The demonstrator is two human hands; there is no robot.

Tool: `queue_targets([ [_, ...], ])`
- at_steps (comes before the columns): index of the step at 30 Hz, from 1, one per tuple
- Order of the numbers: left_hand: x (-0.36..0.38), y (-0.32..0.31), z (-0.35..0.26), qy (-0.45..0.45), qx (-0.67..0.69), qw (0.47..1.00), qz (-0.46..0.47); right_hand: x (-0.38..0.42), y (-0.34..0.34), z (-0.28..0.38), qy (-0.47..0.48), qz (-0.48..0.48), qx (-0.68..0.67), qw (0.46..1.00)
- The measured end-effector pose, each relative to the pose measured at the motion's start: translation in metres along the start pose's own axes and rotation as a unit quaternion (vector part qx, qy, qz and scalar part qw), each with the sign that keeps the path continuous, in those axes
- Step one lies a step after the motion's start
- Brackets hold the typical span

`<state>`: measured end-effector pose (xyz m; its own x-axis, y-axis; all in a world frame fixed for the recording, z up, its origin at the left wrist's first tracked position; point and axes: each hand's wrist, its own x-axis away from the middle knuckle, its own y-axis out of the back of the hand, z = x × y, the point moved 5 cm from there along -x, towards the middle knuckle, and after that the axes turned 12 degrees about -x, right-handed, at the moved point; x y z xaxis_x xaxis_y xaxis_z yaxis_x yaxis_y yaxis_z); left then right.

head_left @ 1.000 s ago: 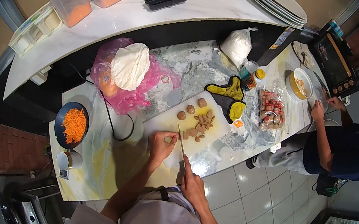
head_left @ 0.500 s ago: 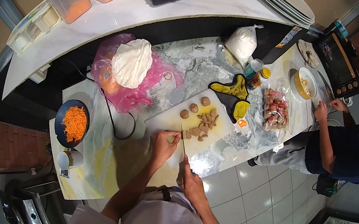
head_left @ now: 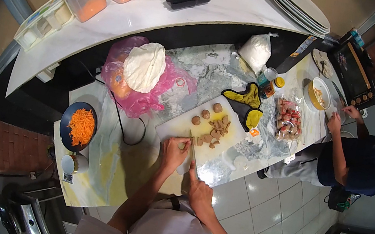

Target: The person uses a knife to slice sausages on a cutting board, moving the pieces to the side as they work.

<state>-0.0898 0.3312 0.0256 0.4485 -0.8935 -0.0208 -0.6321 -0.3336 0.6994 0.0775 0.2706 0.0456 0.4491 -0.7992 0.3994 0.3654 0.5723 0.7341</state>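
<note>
My right hand (head_left: pixel 200 191) is wrapped round the handle of a knife (head_left: pixel 192 148), whose blade points away from me over the near left part of a white cutting board (head_left: pixel 173 130). Beside the blade, the fingers of my left hand (head_left: pixel 175 152) are pinched together; what they hold is hidden. Sliced brown pieces (head_left: pixel 217 131) lie heaped to the right of the blade. Several whole round brown pieces, one of them a brown ball (head_left: pixel 196 120), rest farther up the board.
Shredded carrot fills a dark plate (head_left: pixel 65 121) at left, near a mug (head_left: pixel 68 164). Behind the board are a pink bag (head_left: pixel 149 106) and a yellow-black glove (head_left: pixel 253 118). A packet (head_left: pixel 288 120) lies right. A co-worker (head_left: pixel 356 157) stands by a bowl (head_left: pixel 311 92).
The view has shifted slightly, so most of the counter's things appear a little farther right. Both hands keep nearly the same pose at the knife and board.
</note>
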Motion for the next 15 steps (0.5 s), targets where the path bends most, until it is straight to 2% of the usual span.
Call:
queue_targets([
  [4,0.001,-0.003,0.002,-0.019,0.023,0.999,-0.027,0.002,0.021,-0.004,0.017,-0.001,-0.029,0.999],
  [7,0.000,-0.004,0.000,-0.010,0.026,0.999,-0.019,0.002,0.027,-0.019,0.086,-0.023,-0.183,0.979],
  [8,-0.001,-0.004,0.000,-0.013,0.022,1.000,-0.018,0.000,0.026,-0.027,0.052,0.015,-0.263,0.963],
  [11,-0.003,-0.005,0.002,-0.016,0.008,1.000,-0.015,0.008,0.044,-0.024,-0.031,0.102,-0.378,0.920],
  [12,-0.003,-0.005,0.002,-0.015,0.001,1.000,-0.011,0.010,0.044,-0.025,0.005,0.078,-0.355,0.932],
  [15,-0.002,-0.004,0.001,-0.002,-0.009,1.000,0.006,0.011,0.029,-0.029,0.111,-0.045,-0.158,0.980],
])
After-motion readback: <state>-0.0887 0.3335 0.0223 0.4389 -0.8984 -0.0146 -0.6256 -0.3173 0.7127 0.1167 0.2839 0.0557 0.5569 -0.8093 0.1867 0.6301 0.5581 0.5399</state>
